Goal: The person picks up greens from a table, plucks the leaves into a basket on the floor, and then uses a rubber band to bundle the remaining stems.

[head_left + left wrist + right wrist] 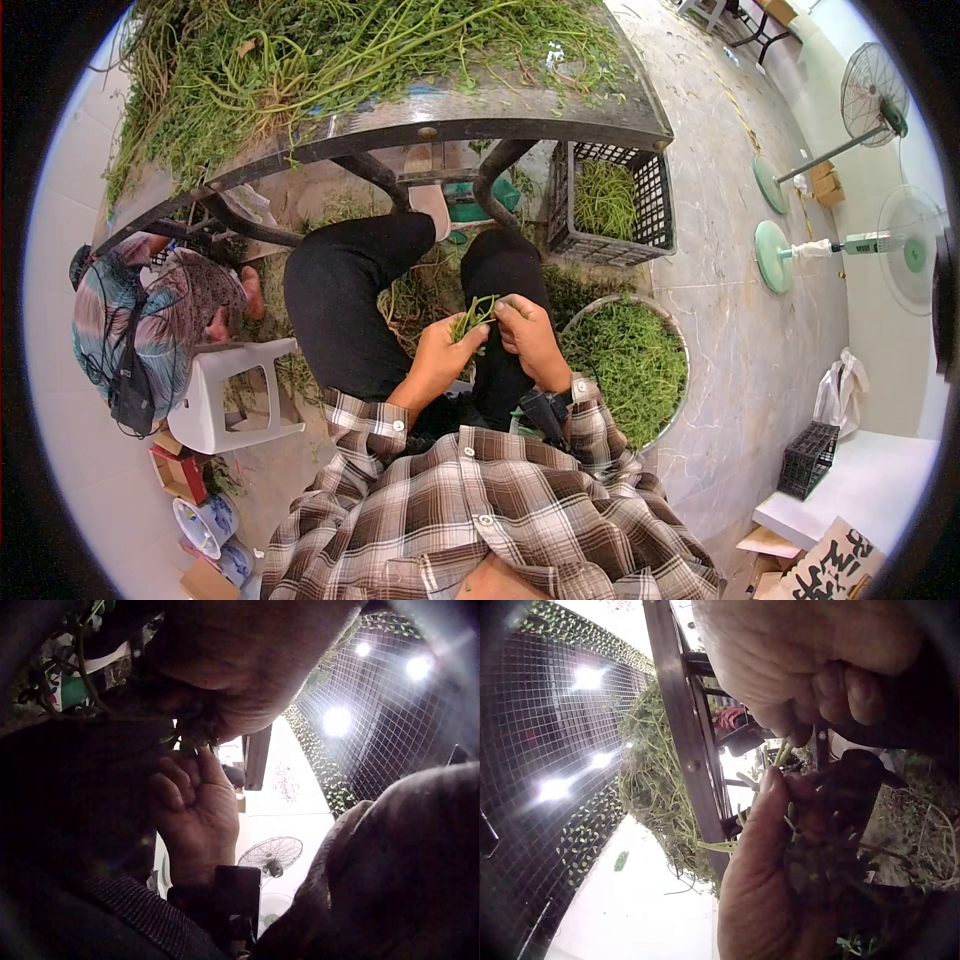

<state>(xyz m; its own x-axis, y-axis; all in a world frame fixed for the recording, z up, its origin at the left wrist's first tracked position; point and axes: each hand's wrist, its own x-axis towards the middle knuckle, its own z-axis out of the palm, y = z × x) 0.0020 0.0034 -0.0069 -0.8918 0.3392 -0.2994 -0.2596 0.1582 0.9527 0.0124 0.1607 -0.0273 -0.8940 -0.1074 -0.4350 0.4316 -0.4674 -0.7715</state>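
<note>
Over the lap, my left hand [443,356] grips a small bunch of green leafy stems [474,318], thumb on top. Close beside it, my right hand [530,342] pinches the stem ends between thumb and fingertips. In the right wrist view, a pale green stem [782,754] runs between the right fingertips and the left thumb [761,825]. The left wrist view is dark; there the right hand [196,810] has its fingers curled, with its tips at the bunch. Part of the bunch is hidden inside the left hand.
A metal-edged table [440,128] piled with green stems [330,60] stands ahead. A black crate [655,235] of stems and a round basket [684,360] of greens are at the right. Another person [150,330] sits left, near a white stool [212,400]. Fans [875,100] stand far right.
</note>
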